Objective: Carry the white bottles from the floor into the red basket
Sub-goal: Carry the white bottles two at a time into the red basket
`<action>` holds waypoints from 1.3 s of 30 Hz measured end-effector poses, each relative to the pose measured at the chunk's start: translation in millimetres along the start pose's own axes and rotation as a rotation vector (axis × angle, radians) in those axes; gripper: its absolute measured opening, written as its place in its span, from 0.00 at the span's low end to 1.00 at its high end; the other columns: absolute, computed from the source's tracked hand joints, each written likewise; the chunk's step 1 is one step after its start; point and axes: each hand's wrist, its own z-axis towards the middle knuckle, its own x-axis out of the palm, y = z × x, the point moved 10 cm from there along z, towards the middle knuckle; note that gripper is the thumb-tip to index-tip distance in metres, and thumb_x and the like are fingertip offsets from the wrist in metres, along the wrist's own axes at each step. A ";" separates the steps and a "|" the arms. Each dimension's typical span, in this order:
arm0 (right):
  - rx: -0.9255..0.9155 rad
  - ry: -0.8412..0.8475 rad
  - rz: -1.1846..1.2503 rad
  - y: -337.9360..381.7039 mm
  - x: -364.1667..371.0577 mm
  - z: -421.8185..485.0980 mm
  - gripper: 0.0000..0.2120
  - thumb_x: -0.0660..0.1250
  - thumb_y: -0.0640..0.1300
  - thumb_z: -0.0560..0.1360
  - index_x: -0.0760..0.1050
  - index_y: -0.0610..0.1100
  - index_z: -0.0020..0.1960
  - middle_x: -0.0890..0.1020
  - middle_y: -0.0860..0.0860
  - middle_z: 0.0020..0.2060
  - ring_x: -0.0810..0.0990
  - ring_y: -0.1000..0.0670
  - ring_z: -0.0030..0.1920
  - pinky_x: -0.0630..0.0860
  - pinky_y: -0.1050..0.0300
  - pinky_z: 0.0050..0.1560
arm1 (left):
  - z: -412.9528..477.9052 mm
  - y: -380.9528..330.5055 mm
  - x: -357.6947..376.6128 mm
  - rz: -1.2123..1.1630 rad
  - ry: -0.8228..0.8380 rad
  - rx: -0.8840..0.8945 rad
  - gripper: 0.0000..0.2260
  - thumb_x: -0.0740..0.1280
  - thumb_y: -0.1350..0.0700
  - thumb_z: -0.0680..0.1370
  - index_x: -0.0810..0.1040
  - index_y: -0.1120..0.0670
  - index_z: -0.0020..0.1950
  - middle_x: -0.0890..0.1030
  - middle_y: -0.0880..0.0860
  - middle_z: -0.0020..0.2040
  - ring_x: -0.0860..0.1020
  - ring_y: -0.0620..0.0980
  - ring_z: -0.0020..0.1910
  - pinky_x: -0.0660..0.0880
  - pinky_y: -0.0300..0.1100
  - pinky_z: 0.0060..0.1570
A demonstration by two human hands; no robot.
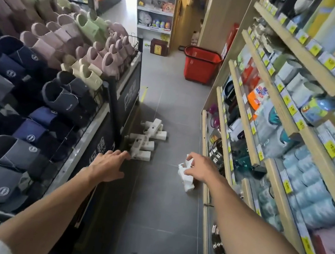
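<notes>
**A:** Where are the hands?

**B:** The right hand has its fingers curled round the tops of some held bottles, which dangle below it; how many is hard to tell. The left hand is spread flat and holds nothing, its fingertips just at the nearest of the white bottles. I can't tell whether they touch.

**A:** And that pile?

**B:** It lies tumbled at the left edge of the floor, against the foot of the slipper rack. The red basket stands well apart, at the far end by the shelves.

**A:** What worries you?

**B:** The right-hand grip looks loose, so a bottle could slip out on the walk. A hasty left-hand grab could knock the pile further under the rack. Overloading either hand risks drops before the basket.
</notes>
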 end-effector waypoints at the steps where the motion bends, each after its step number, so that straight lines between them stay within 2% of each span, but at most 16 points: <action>1: 0.006 -0.001 0.007 1.4 -5.4 7.8 0.23 0.76 0.52 0.70 0.74 0.54 0.63 0.82 0.49 0.56 0.77 0.45 0.58 0.75 0.51 0.58 | 9.2 3.8 -3.0 0.004 0.009 0.001 0.29 0.71 0.47 0.75 0.64 0.43 0.73 0.73 0.49 0.67 0.72 0.53 0.64 0.70 0.52 0.60; 6: 0.010 0.022 0.037 0.3 -20.9 41.1 0.24 0.76 0.56 0.71 0.74 0.53 0.63 0.81 0.51 0.56 0.77 0.46 0.59 0.75 0.47 0.61 | 60.1 11.7 -11.5 -0.049 0.044 0.011 0.28 0.71 0.47 0.75 0.65 0.44 0.72 0.73 0.49 0.67 0.72 0.54 0.64 0.71 0.53 0.60; 10: 0.037 0.064 0.048 -14.1 -23.4 67.1 0.24 0.77 0.55 0.71 0.74 0.51 0.63 0.81 0.50 0.56 0.78 0.46 0.59 0.76 0.45 0.62 | 97.5 4.2 -13.6 -0.066 0.065 0.024 0.27 0.71 0.47 0.75 0.65 0.44 0.71 0.73 0.49 0.67 0.72 0.54 0.65 0.72 0.54 0.60; 15: 0.028 0.070 0.085 -30.0 -42.3 123.6 0.23 0.75 0.60 0.70 0.74 0.56 0.62 0.80 0.54 0.53 0.79 0.49 0.54 0.77 0.48 0.57 | 151.6 -5.2 -21.9 -0.073 0.075 -0.001 0.27 0.71 0.47 0.75 0.65 0.42 0.71 0.73 0.49 0.66 0.72 0.53 0.64 0.71 0.53 0.59; 19: 0.023 0.112 0.092 -44.0 -48.6 162.0 0.25 0.74 0.65 0.69 0.74 0.57 0.61 0.80 0.55 0.53 0.79 0.49 0.55 0.76 0.52 0.55 | 181.8 -8.9 -19.8 -0.077 0.121 -0.036 0.28 0.71 0.48 0.75 0.65 0.43 0.72 0.73 0.49 0.66 0.72 0.54 0.65 0.71 0.55 0.61; 21: 0.008 0.137 0.095 -45.3 -54.8 180.9 0.24 0.74 0.63 0.69 0.74 0.56 0.61 0.81 0.54 0.54 0.79 0.48 0.55 0.76 0.52 0.55 | 196.9 -8.3 -25.8 -0.071 0.120 -0.050 0.28 0.71 0.48 0.74 0.65 0.43 0.71 0.73 0.49 0.66 0.72 0.54 0.64 0.71 0.55 0.60; 24: -0.035 0.148 0.096 -37.2 -67.4 213.1 0.23 0.74 0.60 0.72 0.73 0.55 0.62 0.80 0.53 0.55 0.82 0.49 0.50 0.78 0.53 0.53 | 220.9 -5.6 -40.6 -0.063 0.087 -0.093 0.30 0.70 0.47 0.74 0.64 0.44 0.73 0.72 0.49 0.66 0.72 0.54 0.65 0.71 0.53 0.59; 29: -0.059 0.169 0.088 -25.7 -75.7 255.8 0.24 0.75 0.54 0.73 0.72 0.53 0.66 0.81 0.50 0.58 0.80 0.46 0.56 0.76 0.51 0.59 | 253.0 -4.4 -50.4 -0.068 0.072 -0.126 0.29 0.70 0.47 0.75 0.64 0.44 0.73 0.72 0.49 0.66 0.71 0.54 0.65 0.71 0.52 0.60; 32: -0.053 0.193 0.068 -25.3 -77.9 281.3 0.24 0.74 0.49 0.74 0.72 0.52 0.68 0.81 0.49 0.58 0.80 0.47 0.56 0.77 0.49 0.59 | 274.3 2.1 -51.2 -0.073 0.092 -0.133 0.28 0.69 0.47 0.75 0.64 0.44 0.73 0.72 0.49 0.66 0.71 0.53 0.65 0.71 0.51 0.60; 39: -0.053 0.218 0.004 -3.1 -89.8 348.0 0.23 0.74 0.48 0.74 0.71 0.53 0.67 0.81 0.50 0.57 0.81 0.47 0.53 0.77 0.52 0.56 | 332.5 40.3 -56.1 -0.108 0.127 -0.141 0.25 0.69 0.45 0.76 0.66 0.43 0.71 0.73 0.48 0.65 0.72 0.52 0.64 0.70 0.50 0.58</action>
